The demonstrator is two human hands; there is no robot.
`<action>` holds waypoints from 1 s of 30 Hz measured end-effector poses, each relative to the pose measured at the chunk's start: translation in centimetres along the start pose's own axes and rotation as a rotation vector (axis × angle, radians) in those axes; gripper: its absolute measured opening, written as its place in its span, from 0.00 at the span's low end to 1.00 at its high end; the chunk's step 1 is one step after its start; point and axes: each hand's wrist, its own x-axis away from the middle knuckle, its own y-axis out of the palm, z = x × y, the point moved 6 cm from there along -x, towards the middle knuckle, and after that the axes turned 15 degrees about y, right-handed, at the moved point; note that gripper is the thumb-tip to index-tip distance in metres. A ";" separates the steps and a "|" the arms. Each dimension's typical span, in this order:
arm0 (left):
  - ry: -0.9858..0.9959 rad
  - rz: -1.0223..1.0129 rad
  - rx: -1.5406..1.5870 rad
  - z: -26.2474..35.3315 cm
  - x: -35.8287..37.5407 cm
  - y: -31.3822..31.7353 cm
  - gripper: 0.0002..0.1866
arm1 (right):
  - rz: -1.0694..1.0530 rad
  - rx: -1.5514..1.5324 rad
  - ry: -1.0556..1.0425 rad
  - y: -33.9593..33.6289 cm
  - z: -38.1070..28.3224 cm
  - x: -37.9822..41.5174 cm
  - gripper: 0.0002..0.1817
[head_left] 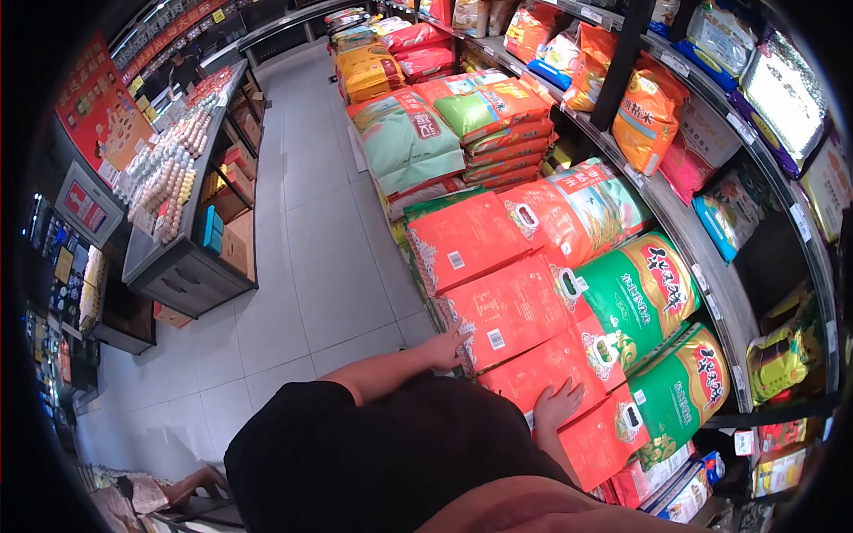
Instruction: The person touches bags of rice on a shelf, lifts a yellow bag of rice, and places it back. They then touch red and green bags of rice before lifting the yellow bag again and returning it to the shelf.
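My left hand (444,348) is against the floor-side end of a red bag (508,309) with white lettering and a barcode, its fingers apart. On the neighbouring red bag (555,364), nearer to me, my right hand (557,407) lies flat with fingers spread. Another red bag (600,444) is just beside that hand, close to my body. One more red bag (475,240) lies farther along the row. These bags lie side by side and have a dark oval with a pale patterned surround near the far end.
Green bags (680,404) lie between the red ones and the shelving (662,191). Stacked rice bags (409,133) continue up the aisle. Across the tiled floor (306,240), a counter (191,275) bears many eggs (169,182). A person (184,71) stands behind it.
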 end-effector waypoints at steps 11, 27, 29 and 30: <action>-0.040 -0.014 0.053 0.5 0.2 -0.6 0.47 | 0.003 -0.001 -0.013 0.0 0.0 0.0 0.32; -0.026 -0.008 0.073 0.3 -0.2 -0.3 0.47 | 0.016 -0.015 -0.015 -0.1 -0.1 -0.2 0.33; -0.038 -0.026 0.076 0.6 0.0 -0.7 0.47 | 0.006 -0.022 -0.003 -0.3 0.0 -0.2 0.33; -0.039 -0.028 0.070 0.8 0.1 -0.7 0.47 | 0.010 -0.020 -0.001 -0.3 0.3 -0.1 0.33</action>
